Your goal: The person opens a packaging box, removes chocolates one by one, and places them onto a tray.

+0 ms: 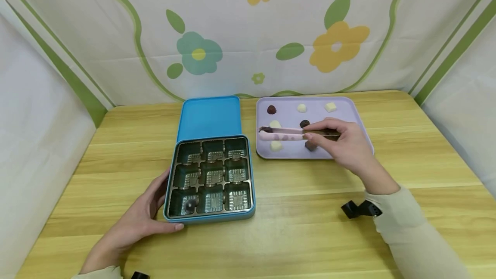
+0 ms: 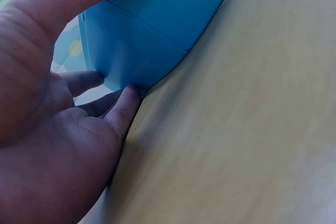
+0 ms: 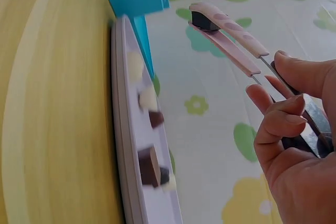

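Observation:
My right hand (image 1: 346,143) grips pink-tipped tongs (image 1: 286,137) over the tray. Between their tips sits a dark chocolate (image 3: 205,21), held up clear of the tray in the right wrist view. My left hand (image 1: 141,214) holds the near left corner of a blue tin box (image 1: 236,215), thumb along the front and fingers against the left side, as the left wrist view also shows. Inside the tin is a divided insert (image 1: 212,186) with rows of square compartments. One dark round chocolate (image 1: 190,205) lies in its front left compartment.
A lilac tray (image 1: 350,113) holds several white and dark chocolates, including a reddish-brown one (image 1: 271,110) and a white square (image 1: 330,106). The blue lid (image 1: 210,117) lies behind the tin. A flowered cloth (image 1: 240,33) hangs at the table's back edge.

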`<state>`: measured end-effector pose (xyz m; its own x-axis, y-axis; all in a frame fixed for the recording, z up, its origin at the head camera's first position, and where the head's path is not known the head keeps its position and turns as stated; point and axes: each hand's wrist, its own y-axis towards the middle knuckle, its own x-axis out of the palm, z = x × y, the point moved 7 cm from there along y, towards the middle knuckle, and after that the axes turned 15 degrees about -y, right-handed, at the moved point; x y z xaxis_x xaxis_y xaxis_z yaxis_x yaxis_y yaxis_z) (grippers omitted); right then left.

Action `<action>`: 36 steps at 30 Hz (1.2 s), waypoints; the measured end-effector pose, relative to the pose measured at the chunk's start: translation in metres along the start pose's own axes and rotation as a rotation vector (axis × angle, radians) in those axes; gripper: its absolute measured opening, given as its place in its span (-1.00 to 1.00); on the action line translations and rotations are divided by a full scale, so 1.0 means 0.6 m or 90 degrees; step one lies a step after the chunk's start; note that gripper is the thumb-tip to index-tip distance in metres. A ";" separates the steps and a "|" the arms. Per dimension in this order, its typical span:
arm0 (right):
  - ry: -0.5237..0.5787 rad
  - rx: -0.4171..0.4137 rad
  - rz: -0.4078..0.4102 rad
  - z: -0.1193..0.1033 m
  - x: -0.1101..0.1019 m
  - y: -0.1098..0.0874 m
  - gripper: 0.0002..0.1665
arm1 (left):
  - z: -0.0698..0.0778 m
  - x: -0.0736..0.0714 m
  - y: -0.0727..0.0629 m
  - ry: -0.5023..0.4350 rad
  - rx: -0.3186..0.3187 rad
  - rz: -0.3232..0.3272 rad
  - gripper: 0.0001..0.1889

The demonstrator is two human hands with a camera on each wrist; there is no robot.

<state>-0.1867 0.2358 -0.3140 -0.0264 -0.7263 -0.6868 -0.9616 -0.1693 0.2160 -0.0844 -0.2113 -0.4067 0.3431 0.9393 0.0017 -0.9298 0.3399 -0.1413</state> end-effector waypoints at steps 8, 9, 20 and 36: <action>-0.024 0.130 0.059 0.087 -0.075 -0.022 -0.68 | 0.000 0.000 0.001 -0.009 -0.015 0.002 0.32; -0.031 0.147 0.067 0.097 -0.085 -0.026 -0.67 | 0.001 0.000 0.001 -0.009 -0.017 0.003 0.32; -0.075 0.226 0.117 0.168 -0.155 -0.054 -0.63 | 0.000 0.000 0.000 -0.006 -0.011 0.000 0.34; -0.115 0.348 0.048 0.238 -0.158 -0.061 -0.91 | 0.003 0.001 0.000 -0.003 0.009 -0.002 0.35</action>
<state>-0.1883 0.4059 -0.3559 -0.1000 -0.5896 -0.8015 -0.9555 0.2817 -0.0880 -0.0846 -0.2103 -0.4049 0.3453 0.9385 0.0067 -0.9305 0.3433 -0.1277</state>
